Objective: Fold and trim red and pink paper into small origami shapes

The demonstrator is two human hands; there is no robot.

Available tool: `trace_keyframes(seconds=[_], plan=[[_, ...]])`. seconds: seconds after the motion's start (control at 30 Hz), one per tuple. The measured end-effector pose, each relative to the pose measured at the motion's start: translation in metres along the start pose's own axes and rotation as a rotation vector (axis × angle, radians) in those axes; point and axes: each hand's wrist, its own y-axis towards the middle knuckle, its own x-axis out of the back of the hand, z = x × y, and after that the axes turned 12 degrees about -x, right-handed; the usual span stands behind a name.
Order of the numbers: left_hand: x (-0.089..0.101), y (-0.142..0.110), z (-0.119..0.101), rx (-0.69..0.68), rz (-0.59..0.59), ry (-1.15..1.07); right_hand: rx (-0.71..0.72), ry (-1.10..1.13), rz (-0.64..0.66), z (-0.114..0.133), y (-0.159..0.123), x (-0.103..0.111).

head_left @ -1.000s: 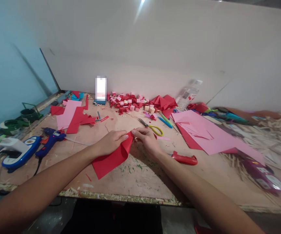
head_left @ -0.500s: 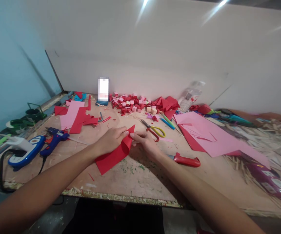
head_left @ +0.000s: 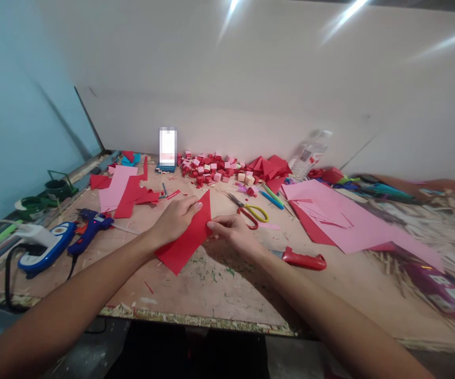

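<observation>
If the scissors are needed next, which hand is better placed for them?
Likely the right hand: it pinches the edge of the red paper, close to the scissors. The left hand holds that paper farther away.

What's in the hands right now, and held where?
A red paper sheet: the left hand holds its left side, the right hand pinches its right edge.

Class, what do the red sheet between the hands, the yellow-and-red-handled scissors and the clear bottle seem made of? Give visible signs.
Flat red four-sided sheet: matt paper or thin card, judging by its thin, crisp edges.
Scissors with yellow and red loop handles: dark blades, probably metal; smooth handles, likely plastic.
Clear, labelled bottle: see-through, probably plastic, though blur leaves glass possible.
</observation>
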Motion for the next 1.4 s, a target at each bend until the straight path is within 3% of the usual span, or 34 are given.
trace_keyframes(seconds=[0.23, 0.53, 0.83, 1.13, 1.2, 1.3, 1.4], plan=[[0.007, 0.002, 0.002, 0.048, -0.072, -0.124, 0.006, 0.061, 0.006, 0.003, -0.001, 0.001], [-0.002, 0.001, 0.005, 0.117, -0.096, -0.190, 0.097, -0.044, -0.017, 0.008, -0.004, 0.004], [-0.004, 0.002, 0.007, 0.232, -0.120, -0.534, 0.081, 0.008, -0.041, 0.009, -0.004, 0.007], [-0.005, 0.007, 0.024, 0.227, -0.164, -0.504, 0.009, 0.382, -0.051, 0.009, 0.001, 0.017], [-0.007, 0.005, 0.027, 0.164, -0.224, -0.375, -0.020, 0.498, -0.014, 0.011, 0.001, 0.018], [-0.007, 0.003, 0.030, -0.066, -0.318, -0.043, -0.064, 0.599, 0.036, 0.013, 0.000, 0.019], [-0.003, 0.001, 0.030, -0.340, -0.247, 0.207, -0.111, 0.590, 0.061, 0.011, 0.000, 0.022]])
